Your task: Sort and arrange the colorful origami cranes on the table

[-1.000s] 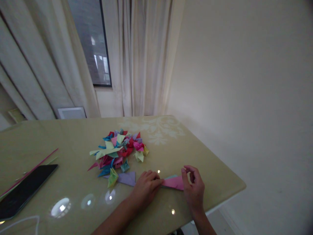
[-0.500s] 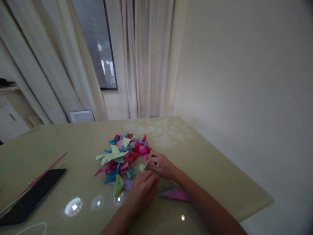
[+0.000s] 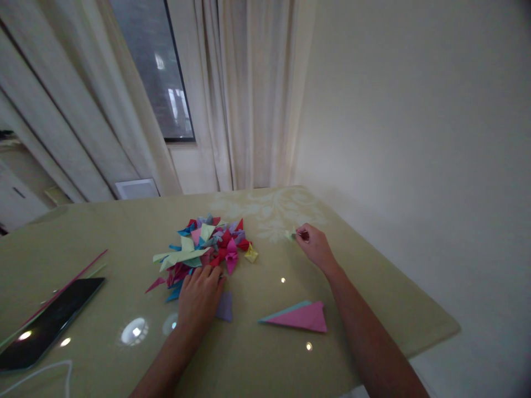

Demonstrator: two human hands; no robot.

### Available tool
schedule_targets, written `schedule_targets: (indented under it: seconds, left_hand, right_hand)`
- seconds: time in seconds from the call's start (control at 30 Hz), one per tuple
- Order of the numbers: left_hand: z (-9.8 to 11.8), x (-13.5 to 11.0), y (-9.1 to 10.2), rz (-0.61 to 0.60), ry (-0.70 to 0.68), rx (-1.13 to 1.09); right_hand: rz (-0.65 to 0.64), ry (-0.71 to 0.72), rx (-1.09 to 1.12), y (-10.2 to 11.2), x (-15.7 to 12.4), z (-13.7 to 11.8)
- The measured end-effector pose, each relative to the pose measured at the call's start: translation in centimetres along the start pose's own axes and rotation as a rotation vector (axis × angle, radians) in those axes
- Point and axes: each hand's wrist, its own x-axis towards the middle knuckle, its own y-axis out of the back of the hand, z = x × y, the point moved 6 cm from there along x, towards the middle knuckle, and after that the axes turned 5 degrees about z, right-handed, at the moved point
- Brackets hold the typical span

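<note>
A heap of small folded paper cranes [image 3: 215, 240] in red, blue, pink, lilac and pale green lies on the table. My left hand [image 3: 201, 293] reaches over its near edge, fingers extended and resting on the papers, palm down; its fingertips partly hide the pieces beneath. A lilac folded paper [image 3: 224, 307] sticks out beside that hand. Farther right, my right hand [image 3: 316, 247] is raised in a pinch on a small pale green paper piece [image 3: 290, 235], blurred. A thin, shiny line shows near its fingertips. Below, a pink and teal paper plane [image 3: 298, 318] lies flat.
A black phone [image 3: 53, 323] lies at the left, with a thin pink stick [image 3: 70, 284] alongside. A white cable [image 3: 45, 367] curves at the front left. The glossy table [image 3: 373, 309] meets a wall at the right; curtains [image 3: 265, 99] hang behind.
My hands have parted: the right moved right and away with the pale green piece, the left moved left onto the heap's near edge. The pink and teal paper plane is now uncovered.
</note>
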Motion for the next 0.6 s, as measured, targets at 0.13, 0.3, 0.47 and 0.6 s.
schedule_targets:
  seconds: [0.13, 0.3, 0.47, 0.6]
  left_hand:
    - [0.3, 0.1, 0.6, 0.043, -0.027, -0.002]
    - [0.5, 0.0, 0.5, 0.081, -0.062, -0.030]
    - [0.3, 0.0, -0.8, 0.154, -0.050, -0.103]
    - [0.9, -0.1, -1.4, 0.194, -0.110, -0.203]
  right_hand:
    - [-0.046, 0.029, -0.060, -0.7, -0.3, 0.3]
    - [-0.119, 0.037, -0.143, -1.0, -0.7, 0.6]
    - [-0.103, 0.036, -0.222, -0.8, -0.7, 0.1]
    - [-0.056, 0.073, -0.236, -0.9, -0.7, -1.5]
